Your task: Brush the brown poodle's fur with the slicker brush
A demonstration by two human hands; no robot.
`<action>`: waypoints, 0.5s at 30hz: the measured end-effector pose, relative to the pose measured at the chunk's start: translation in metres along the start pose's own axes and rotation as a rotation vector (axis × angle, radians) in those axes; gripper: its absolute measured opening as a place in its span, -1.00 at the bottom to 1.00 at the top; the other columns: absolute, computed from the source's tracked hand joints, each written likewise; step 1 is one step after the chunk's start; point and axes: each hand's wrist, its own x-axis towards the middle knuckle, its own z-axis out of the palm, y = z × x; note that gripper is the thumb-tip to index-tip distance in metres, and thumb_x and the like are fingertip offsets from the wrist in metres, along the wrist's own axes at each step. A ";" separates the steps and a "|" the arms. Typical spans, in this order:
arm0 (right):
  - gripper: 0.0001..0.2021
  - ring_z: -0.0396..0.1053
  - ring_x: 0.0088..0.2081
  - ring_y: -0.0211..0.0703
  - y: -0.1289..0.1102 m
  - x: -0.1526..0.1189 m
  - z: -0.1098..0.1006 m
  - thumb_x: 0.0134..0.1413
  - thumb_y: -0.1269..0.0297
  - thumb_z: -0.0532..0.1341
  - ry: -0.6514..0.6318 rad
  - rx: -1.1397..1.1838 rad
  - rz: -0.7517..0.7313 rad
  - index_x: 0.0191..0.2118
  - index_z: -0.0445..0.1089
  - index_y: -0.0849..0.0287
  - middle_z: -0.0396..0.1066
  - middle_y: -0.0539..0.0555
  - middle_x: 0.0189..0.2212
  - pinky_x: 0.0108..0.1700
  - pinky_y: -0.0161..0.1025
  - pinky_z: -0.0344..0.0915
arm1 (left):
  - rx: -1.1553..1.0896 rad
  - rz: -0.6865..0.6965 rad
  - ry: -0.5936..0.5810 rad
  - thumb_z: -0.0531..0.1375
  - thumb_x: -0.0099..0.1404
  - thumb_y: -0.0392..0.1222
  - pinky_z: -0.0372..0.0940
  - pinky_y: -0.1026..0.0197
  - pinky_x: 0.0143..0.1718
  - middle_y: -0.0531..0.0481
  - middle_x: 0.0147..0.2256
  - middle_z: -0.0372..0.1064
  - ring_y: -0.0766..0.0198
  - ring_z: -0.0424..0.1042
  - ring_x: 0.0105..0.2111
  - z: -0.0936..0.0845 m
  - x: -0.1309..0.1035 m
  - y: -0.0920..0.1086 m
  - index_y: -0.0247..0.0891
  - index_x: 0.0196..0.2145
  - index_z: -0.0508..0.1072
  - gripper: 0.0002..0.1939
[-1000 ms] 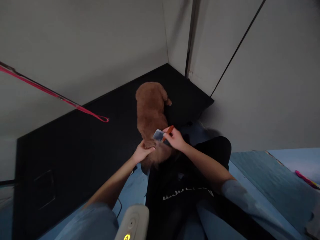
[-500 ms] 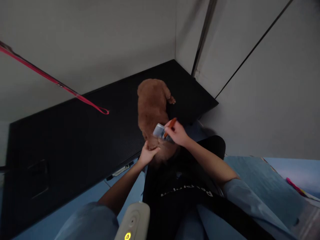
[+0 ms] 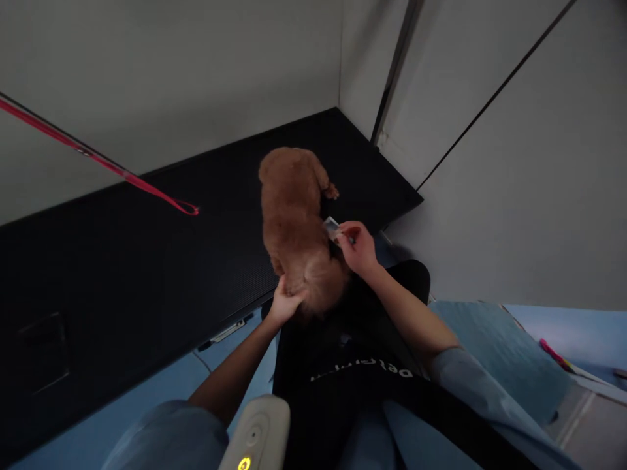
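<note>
A brown curly-furred dog [image 3: 294, 202] is on the black table, its hind end close to my apron. My left hand [image 3: 285, 303] grips the fur or a leg at its lower left side; fingers are partly hidden in the fur. Right of the dog's body, my right hand [image 3: 360, 247] is closed round a slicker brush [image 3: 332, 226], whose pale head shows beside the dog's flank. The brush's handle is mostly hidden by my fingers.
The black table [image 3: 196, 261] runs to the left and back against grey walls. A red leash loop [image 3: 147, 187] hangs over it from the left. A white device [image 3: 259, 431] with a yellow light is at the bottom. A black apron [image 3: 343, 405] covers my lap.
My right hand has moved the brush off the dog's rear to its right side and turned it. My left hand stays at the dog's lower left. The view has shifted slightly.
</note>
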 end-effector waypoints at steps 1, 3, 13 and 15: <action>-0.88 0.39 -0.23 -0.14 0.000 -0.001 -0.001 0.08 0.25 0.14 -0.009 0.018 -0.014 -0.25 0.30 0.12 0.40 0.08 -0.26 -0.14 -0.17 0.31 | -0.001 -0.004 0.009 0.42 -0.25 -0.08 0.36 0.00 -0.05 -0.10 -0.23 0.48 0.13 0.51 -0.22 0.001 0.000 -0.001 -0.20 -0.10 0.20 -0.24; -0.90 0.40 -0.29 -0.16 -0.001 -0.002 -0.001 0.08 0.24 0.14 -0.160 0.050 0.009 -0.27 0.31 0.11 0.41 0.05 -0.33 -0.19 -0.19 0.32 | -0.012 -0.013 0.040 0.42 -0.27 -0.10 0.37 0.00 -0.06 -0.09 -0.23 0.48 0.13 0.51 -0.23 0.002 0.000 0.000 -0.20 -0.12 0.21 -0.26; -0.91 0.39 -0.31 -0.18 0.002 -0.006 0.001 0.06 0.27 0.16 -0.291 0.050 0.048 -0.29 0.32 0.12 0.41 0.03 -0.33 -0.21 -0.20 0.32 | 0.022 0.000 0.018 0.42 -0.29 -0.07 0.36 -0.05 -0.05 -0.03 -0.28 0.48 0.13 0.51 -0.26 0.006 -0.001 -0.001 -0.18 -0.18 0.24 -0.30; -0.90 0.38 -0.33 -0.16 0.004 -0.009 -0.002 0.03 0.27 0.17 -0.257 -0.017 0.086 -0.30 0.32 0.13 0.40 0.04 -0.36 -0.21 -0.19 0.32 | 0.003 -0.021 0.026 0.42 -0.31 -0.06 0.36 -0.07 -0.05 -0.01 -0.28 0.48 0.12 0.51 -0.25 0.005 -0.001 -0.003 -0.17 -0.16 0.22 -0.26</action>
